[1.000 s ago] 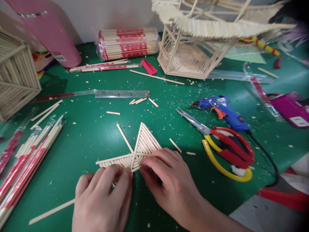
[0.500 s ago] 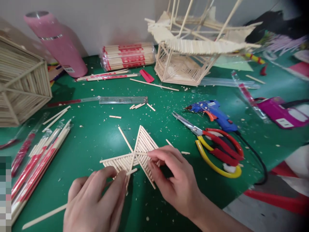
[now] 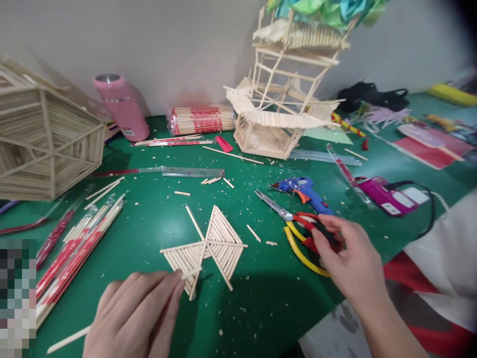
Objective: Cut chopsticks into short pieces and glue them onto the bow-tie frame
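Pinched in my left hand (image 3: 137,311) is a thin wooden stick (image 3: 69,339); its short front end pokes past my fingertips over the left wing of a flat star-shaped stick frame (image 3: 223,243). That frame lies on the green table, with two opposite sections filled by rows of sticks. My right hand (image 3: 345,248) is at the red and yellow handles of the scissors (image 3: 274,205), its thumb and forefinger apart around the red part. The scissors lie flat with slightly parted blades, and my palm and fingers partly cover their handles.
A blue glue gun (image 3: 303,191) lies just behind the scissors. Wrapped sticks (image 3: 74,253) are at the left, below a large woven stick panel (image 3: 52,149). Farther back stand a pink bottle (image 3: 124,112) and a tiered stick model (image 3: 276,122); offcuts dot the green table (image 3: 149,219).
My right hand has left the star-shaped frame and moved right to the scissors. My left hand still holds the stick, now slightly farther from the frame's centre. The view has tilted up.
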Demonstrator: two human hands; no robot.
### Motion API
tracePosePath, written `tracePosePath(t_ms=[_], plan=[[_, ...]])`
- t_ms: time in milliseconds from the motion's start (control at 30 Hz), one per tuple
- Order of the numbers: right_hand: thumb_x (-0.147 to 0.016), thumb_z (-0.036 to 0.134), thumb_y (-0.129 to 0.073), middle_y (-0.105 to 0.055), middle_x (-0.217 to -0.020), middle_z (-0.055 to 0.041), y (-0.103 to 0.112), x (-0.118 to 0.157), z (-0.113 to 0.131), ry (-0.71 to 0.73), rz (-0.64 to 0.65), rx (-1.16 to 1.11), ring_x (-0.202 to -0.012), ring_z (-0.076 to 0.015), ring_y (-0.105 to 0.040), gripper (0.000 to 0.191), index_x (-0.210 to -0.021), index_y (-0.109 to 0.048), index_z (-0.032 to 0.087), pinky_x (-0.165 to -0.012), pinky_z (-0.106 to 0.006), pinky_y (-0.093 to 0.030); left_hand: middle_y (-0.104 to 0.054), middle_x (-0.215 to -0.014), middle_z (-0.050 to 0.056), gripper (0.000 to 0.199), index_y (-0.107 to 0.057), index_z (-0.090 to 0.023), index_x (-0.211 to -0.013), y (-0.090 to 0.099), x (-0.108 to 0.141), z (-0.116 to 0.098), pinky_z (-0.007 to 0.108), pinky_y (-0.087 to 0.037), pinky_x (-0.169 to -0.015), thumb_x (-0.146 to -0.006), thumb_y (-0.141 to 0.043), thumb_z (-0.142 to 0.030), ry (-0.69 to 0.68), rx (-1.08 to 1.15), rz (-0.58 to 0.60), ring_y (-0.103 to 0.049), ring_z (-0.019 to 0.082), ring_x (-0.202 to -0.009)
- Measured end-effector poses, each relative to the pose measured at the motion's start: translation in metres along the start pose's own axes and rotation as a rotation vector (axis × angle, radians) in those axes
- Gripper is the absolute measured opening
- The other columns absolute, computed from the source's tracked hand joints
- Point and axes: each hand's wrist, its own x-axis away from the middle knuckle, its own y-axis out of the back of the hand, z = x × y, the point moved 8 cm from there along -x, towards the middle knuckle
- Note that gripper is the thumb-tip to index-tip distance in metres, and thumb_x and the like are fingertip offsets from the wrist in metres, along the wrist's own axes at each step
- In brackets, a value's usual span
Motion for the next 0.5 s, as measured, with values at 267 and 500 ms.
tracePosePath(t_ms=[267,500], plan=[[-0.083,0.023,-0.051,-0.059,-0.087,-0.0066,-0.042,0.021,0.080,0.251,0.268,-0.180,-0.080,-0.0182,-0.058,0.019,-0.102,-0.051,0.019,-0.069,-0.032,-0.050,-0.067,-0.078,0.001,0.016,-0.062,-0.020,-0.090,-0.013,0.008,-0.008,0.032,-0.036,-0.066,-0.081,-0.052,-0.012,0.040,0.061,-0.033,-0.057,0.014,-0.069],[-0.084,0.019,-0.047,-0.060,-0.080,-0.0058,-0.077,0.021,0.121,0.329,0.485,-0.090,-0.076,-0.0199,-0.057,0.012,-0.092,-0.056,0.017,-0.066,-0.035,-0.048,-0.066,-0.074,-0.003,0.018,-0.063,-0.022,-0.083,-0.040,0.021,-0.008,0.034,-0.031,-0.072,-0.084,-0.048,-0.013,0.144,0.154,0.058,-0.057,0.013,-0.069]])
